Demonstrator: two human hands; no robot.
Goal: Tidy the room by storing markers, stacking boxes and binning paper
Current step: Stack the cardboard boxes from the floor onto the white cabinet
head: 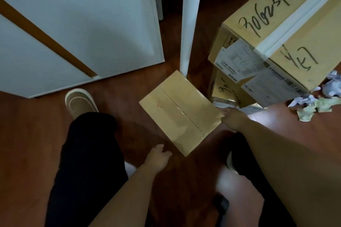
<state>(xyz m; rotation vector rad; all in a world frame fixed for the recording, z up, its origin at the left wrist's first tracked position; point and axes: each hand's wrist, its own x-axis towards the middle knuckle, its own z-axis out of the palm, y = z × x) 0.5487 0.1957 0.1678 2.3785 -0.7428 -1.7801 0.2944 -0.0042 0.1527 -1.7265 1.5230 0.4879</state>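
Box (180,114) between both hands (231,116)

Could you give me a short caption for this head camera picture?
Both hands, left and right, reach for a flat cardboard box on the floor beside stacked boxes and crumpled paper.

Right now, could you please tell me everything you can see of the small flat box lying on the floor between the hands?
The small flat box is plain tan cardboard, sealed along its middle seam with clear tape and carrying a faint red mark. It sits turned at an angle on the dark wooden floor, one corner by the white table leg. The right hand touches its right corner; the left hand hovers near its lower edge.
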